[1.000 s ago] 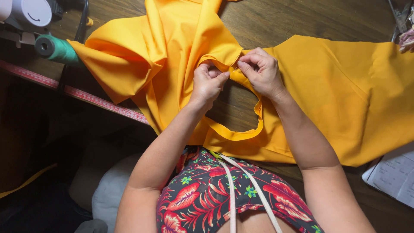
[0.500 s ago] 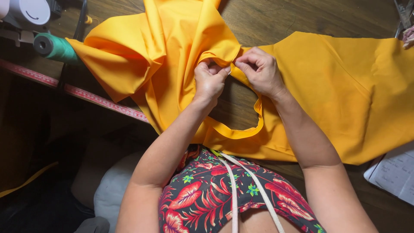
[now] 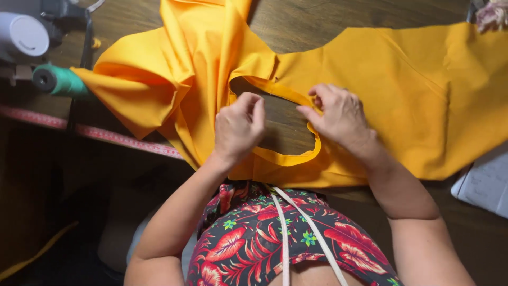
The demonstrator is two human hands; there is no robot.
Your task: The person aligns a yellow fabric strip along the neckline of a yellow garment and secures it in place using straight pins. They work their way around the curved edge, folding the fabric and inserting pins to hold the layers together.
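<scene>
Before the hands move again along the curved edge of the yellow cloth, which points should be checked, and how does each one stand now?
1. Right hand has the folded edge: ok, its fingertips pinch the hem on the right side of the opening.
2. Left hand holds the cloth: cannot tell, it is curled into a loose fist over the left side of the opening and its fingertips are hidden.
3. Yellow cloth lies flat: ok to the right, not ok to the left, where it is bunched in folds.
4. Hem around the opening is turned evenly: ok along the lower curve.
5. Measuring tape is clear of the cloth: not ok, it runs under the cloth's edge.
</scene>
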